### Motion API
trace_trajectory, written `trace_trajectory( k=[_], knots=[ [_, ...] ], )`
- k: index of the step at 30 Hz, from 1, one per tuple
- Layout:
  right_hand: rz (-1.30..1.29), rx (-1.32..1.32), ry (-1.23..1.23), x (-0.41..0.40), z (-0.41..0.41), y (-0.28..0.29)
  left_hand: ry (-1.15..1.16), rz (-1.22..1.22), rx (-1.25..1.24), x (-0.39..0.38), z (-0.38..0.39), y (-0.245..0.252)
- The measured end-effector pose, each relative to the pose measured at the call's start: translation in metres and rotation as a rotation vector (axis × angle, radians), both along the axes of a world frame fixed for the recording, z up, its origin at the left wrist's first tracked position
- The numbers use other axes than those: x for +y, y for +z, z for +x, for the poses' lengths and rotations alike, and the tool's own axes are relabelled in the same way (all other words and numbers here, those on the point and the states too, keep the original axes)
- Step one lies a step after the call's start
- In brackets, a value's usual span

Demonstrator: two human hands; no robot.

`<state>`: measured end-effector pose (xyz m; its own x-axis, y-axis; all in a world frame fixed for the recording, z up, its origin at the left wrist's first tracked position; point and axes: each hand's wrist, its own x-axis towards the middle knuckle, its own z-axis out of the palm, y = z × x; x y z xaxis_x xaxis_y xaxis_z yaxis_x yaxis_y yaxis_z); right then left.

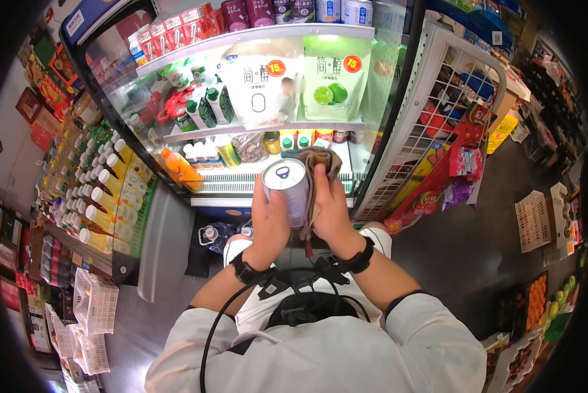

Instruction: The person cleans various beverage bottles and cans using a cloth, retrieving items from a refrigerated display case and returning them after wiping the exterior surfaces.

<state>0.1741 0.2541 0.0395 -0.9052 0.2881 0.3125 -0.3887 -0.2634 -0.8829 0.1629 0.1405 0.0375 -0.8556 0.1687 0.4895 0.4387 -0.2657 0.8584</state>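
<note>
A purple drink can (294, 201) with a silver pull-tab lid stands nearly upright between my hands. My left hand (269, 221) is closed around its left side, thumb on the front. Against the can's right side my right hand (331, 211) presses a folded, greyish-brown cloth (326, 159), which hides part of the can. Both hands are in front of a lit display refrigerator's lower shelf (225, 185), where small bottles, an orange bottle (182, 169) and jars stand. Higher up are yogurt pouches (336, 81), cartons (219, 103) and more cans (260, 13).
Left of the refrigerator stand rows of bottled drinks (105, 218) and stacked white baskets (95, 302). A white wire rack (441, 73) with hanging snack packets (466, 162) borders the right side. Wrapped water bottles (215, 236) lie below the refrigerator. A cable (210, 334) runs across my left arm.
</note>
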Motion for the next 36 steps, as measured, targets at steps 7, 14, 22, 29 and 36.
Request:
trace_trajectory(
  k=[7, 14, 22, 29, 36],
  knots=[
    [-0.259, -0.199, 0.235, 0.008, -0.005, -0.003, -0.108, -0.07, -0.073, -0.001, -0.012, -0.002],
    [0.181, 0.096, -0.024, 0.001, 0.008, -0.001, -0.078, 0.036, -0.168, -0.006, -0.012, -0.004],
    [-0.49, -0.312, 0.356, 0.011, 0.012, 0.029, -0.188, -0.023, -0.155, -0.01, -0.006, 0.002],
    [-0.344, -0.137, 0.219, 0.002, 0.0, -0.002, 0.165, -0.052, 0.047, 0.002, -0.015, -0.014],
    [0.106, 0.234, -0.188, -0.008, 0.005, -0.013, -0.006, -0.063, 0.191, 0.013, -0.014, -0.003]
  ],
)
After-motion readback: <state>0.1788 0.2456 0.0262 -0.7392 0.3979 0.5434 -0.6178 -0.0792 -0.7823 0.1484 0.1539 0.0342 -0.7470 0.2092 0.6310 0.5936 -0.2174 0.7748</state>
